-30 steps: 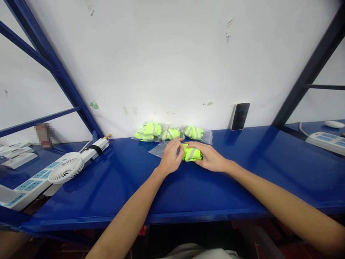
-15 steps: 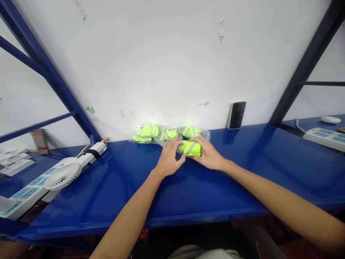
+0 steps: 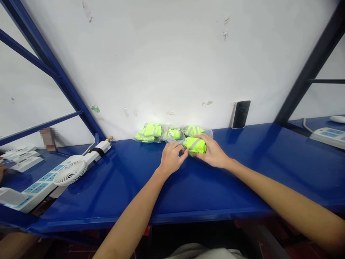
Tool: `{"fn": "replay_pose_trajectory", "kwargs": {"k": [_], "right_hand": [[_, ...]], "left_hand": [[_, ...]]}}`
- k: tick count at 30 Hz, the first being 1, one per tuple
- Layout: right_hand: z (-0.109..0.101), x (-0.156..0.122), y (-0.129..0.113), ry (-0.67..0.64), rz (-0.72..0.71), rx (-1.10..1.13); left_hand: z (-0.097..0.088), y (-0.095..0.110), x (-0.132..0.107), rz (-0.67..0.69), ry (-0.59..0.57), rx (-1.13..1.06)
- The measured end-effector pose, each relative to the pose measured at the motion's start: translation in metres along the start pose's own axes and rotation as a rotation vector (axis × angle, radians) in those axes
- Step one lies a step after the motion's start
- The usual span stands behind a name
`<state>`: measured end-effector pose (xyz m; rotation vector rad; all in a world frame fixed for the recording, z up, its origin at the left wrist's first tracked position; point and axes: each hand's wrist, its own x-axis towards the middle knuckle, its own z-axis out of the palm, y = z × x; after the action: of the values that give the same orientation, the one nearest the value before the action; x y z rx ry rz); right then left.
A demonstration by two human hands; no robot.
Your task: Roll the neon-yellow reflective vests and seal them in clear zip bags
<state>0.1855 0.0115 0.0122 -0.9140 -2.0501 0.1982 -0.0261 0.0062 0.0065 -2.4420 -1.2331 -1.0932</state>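
Observation:
A rolled neon-yellow reflective vest (image 3: 196,145) with a grey stripe sits just above the blue table, in front of other bagged vests. My right hand (image 3: 214,153) is wrapped around its right end. At its left end, my left hand (image 3: 172,158) has thumb and fingers closed in a pinch on what looks like the edge of a clear plastic bag (image 3: 181,141); the fingertips partly hide it. Behind my hands, against the wall, lie a bagged vest on the left (image 3: 149,132), one in the middle (image 3: 174,134) and one on the right (image 3: 194,130).
A black-faced device (image 3: 240,114) leans on the wall at the right. On the left, a white fan (image 3: 70,172) lies over a long power strip (image 3: 40,185). Blue frame posts (image 3: 64,86) rise on the left side, dark ones on the right. Another power strip (image 3: 330,136) is far right.
My left hand has shifted slightly away from the vest's left end, its fingers drawn into a tighter pinch. My right hand keeps its hold. The whole view has moved slightly.

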Motion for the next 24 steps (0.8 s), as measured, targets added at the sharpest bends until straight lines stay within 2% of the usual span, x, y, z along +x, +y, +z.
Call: {"fn": "replay_pose_trajectory", "kwargs": {"k": [3, 6, 14, 20, 24], "right_hand": [[0.000, -0.001, 0.001, -0.010, -0.033, 0.004], [0.000, -0.001, 0.001, -0.003, -0.015, 0.015], [0.009, 0.000, -0.006, -0.016, 0.162, 0.081], [0.021, -0.003, -0.005, -0.013, 0.047, 0.013], [0.020, -0.005, -0.001, -0.034, -0.001, -0.021]], "left_hand": [[0.001, 0.003, -0.001, -0.042, -0.086, -0.092], [0.000, 0.004, -0.001, -0.058, -0.114, -0.149], [0.005, 0.006, 0.000, -0.136, -0.082, -0.253], [0.010, 0.022, -0.001, -0.167, 0.022, -0.258], [0.005, 0.021, -0.001, -0.128, 0.000, -0.227]]}}
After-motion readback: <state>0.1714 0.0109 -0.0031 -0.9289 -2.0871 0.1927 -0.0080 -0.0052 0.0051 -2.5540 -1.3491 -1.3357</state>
